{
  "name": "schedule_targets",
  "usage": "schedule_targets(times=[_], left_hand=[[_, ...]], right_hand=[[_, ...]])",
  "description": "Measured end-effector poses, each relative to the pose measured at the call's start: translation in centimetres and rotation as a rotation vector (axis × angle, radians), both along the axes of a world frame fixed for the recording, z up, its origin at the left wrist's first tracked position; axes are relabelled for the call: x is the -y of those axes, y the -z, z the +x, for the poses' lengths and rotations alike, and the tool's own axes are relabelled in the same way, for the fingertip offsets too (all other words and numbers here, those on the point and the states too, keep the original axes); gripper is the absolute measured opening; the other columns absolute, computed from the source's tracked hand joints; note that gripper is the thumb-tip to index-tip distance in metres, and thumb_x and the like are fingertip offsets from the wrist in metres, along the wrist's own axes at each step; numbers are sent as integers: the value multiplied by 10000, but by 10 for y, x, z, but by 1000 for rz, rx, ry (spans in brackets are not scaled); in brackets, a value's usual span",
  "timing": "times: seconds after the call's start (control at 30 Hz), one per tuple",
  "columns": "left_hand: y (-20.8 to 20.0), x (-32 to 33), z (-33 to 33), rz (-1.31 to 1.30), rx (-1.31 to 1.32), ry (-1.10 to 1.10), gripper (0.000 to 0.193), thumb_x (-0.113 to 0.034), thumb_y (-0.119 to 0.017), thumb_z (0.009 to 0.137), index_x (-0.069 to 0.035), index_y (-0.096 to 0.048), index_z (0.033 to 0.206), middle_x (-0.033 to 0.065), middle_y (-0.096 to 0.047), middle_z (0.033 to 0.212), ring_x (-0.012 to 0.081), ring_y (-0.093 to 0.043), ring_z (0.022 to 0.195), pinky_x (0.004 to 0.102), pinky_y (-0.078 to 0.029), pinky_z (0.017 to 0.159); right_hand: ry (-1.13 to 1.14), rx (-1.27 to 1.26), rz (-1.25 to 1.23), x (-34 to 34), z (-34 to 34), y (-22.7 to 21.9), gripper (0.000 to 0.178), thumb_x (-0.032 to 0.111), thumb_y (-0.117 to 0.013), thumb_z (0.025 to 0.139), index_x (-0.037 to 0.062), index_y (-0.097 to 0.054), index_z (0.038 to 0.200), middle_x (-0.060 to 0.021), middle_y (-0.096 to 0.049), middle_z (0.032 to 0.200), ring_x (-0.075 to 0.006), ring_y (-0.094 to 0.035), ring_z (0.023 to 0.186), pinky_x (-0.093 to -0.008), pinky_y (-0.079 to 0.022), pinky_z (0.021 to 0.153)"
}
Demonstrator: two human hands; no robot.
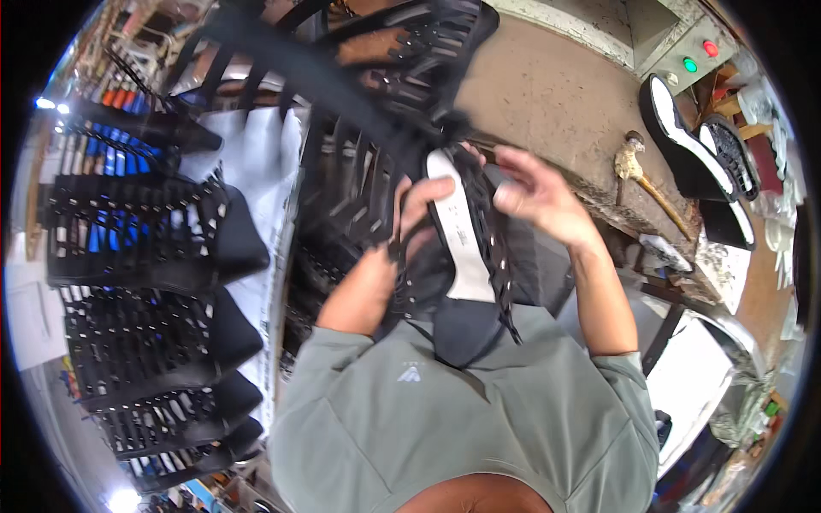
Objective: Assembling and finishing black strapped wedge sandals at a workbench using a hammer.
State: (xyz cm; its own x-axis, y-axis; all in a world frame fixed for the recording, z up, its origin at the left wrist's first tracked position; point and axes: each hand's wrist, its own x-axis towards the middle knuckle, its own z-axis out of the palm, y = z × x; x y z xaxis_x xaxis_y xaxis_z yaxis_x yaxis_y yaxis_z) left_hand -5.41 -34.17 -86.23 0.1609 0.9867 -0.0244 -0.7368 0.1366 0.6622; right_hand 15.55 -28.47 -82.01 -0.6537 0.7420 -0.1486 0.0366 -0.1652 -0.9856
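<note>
In front of my chest is a black strappy shoe upper (466,332), toe end toward me, with rows of metal eyelets along its sides. A white insole board (464,248) lies inside it, narrow end pointing away. My left hand (417,203) is closed around the heel end, thumb or finger pressed on the board. Just right of the heel, my right hand (540,198) is raised, fingers apart and slightly blurred, with nothing visible in it. A long black slotted strip (333,90), smeared by motion, stretches from the heel area toward the upper left.
Black strappy uppers (154,231) are stacked at left beside a pale sheet (256,158). More slotted black pieces (419,51) lie ahead. On the brown bench (547,77) rest a hammer (633,167) and black-and-white wedge shoes (684,162); a button panel (697,56) stands behind.
</note>
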Motion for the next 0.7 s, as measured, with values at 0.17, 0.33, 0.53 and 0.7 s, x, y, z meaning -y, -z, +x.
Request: schedule_targets(times=[0.17, 0.33, 0.53, 0.7], left_hand=[[-60, 30, 8, 250, -450, -131, 494, -215, -556, 890, -11, -411, 1316, 100, -507, 1227, 229, -471, 1203, 361, -320, 1090], [-52, 6, 14, 451, -255, -220, 389, -192, -582, 871, -40, -479, 1215, 118, -539, 1133, 266, -493, 1138, 395, -336, 1068], [-40, -14, 8, 554, 64, -137, 391, -258, -590, 866, -9, -485, 1148, 164, -533, 1097, 313, -494, 1117, 437, -360, 1034], [-38, -22, 6, 359, 83, -174, 441, -240, -629, 817, 18, -494, 1149, 197, -553, 1083, 338, -529, 1097, 468, -379, 1029]], right_hand=[[-276, -319, 119, 8, -33, -35, 786, 285, -792, 766, 54, -368, 1387, -117, -352, 1484, -250, -302, 1378, -407, -260, 1123], [-176, 269, 608, -4, -12, -37, 800, 521, -762, 718, -30, -517, 1244, -224, -514, 1287, -353, -469, 1231, -422, -369, 1039], [763, 1790, 1086, -115, 154, -43, 737, 539, -757, 664, 39, -563, 1171, -163, -578, 1114, -323, -533, 1100, -550, -399, 876], [513, 1807, 717, -148, 223, -55, 641, 433, -828, 591, 56, -628, 1069, -159, -644, 1088, -316, -589, 1065, -467, -438, 910]])
